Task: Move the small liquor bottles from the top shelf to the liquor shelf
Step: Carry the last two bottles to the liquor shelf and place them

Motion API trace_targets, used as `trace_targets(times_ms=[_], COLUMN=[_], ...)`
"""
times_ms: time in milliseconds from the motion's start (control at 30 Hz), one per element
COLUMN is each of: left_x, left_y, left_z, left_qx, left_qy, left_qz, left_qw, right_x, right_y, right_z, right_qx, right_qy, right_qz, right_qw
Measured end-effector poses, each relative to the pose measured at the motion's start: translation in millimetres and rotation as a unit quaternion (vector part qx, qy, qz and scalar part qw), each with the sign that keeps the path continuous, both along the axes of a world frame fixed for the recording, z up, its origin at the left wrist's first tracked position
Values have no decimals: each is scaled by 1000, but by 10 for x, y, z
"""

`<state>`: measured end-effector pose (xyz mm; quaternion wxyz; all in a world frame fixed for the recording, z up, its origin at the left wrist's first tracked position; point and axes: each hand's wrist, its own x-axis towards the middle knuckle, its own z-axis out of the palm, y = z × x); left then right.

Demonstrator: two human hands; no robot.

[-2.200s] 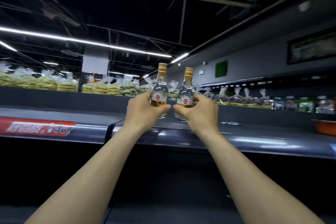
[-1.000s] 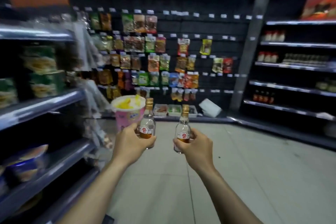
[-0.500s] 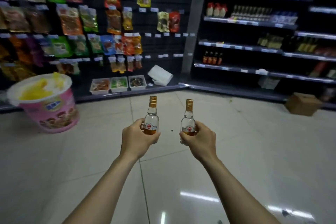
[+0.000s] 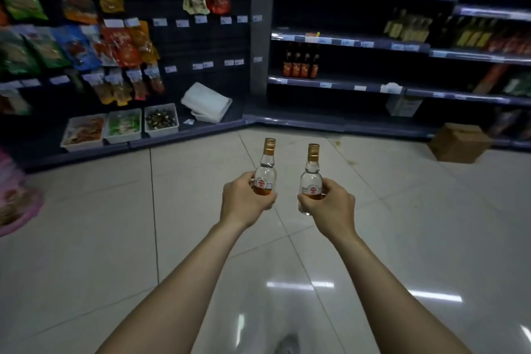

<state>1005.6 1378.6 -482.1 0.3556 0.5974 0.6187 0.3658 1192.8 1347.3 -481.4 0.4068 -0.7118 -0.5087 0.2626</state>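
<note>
My left hand (image 4: 242,202) grips one small liquor bottle (image 4: 267,168), clear glass with a gold cap and a red and white label, held upright over the tiled floor. My right hand (image 4: 330,208) grips a second, matching small liquor bottle (image 4: 312,174), also upright, a short gap to the right of the first. Ahead at the right stands the liquor shelf (image 4: 344,85), dark, with several dark bottles (image 4: 300,62) in a row at its left end and more bottles on the upper levels.
A wall of hanging snack packets (image 4: 115,43) fills the left, with white bins (image 4: 123,125) and a white box (image 4: 207,102) at its base. A cardboard box (image 4: 459,142) sits on the floor at the right. A pink tub (image 4: 14,201) shows at the left edge.
The view has swung from the top shelf round to the aisle and closer to the liquor shelf. Both hands still hold the bottles; the pink tub has slid to the left edge.
</note>
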Motion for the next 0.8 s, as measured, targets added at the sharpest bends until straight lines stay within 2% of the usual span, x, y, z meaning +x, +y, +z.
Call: trace_targets(times_ms=[233,533,800], left_x=[1236,2870,4431], left_y=[1592,3906,6029], left_z=[118,-233,92], left_qx=[-2,-5,8], left_qy=[18,6,-9], left_qz=[24,38,-6], left_qw=[1000,999,1000], right_x=[1290,2848,4396], right_y=[1674,3974,6004], right_z=[138,-191,182], right_qx=[-7,-3,14], right_qy=[11,35,9], right_qz=[-11,-20,-38], right_qw=[1000,999,999])
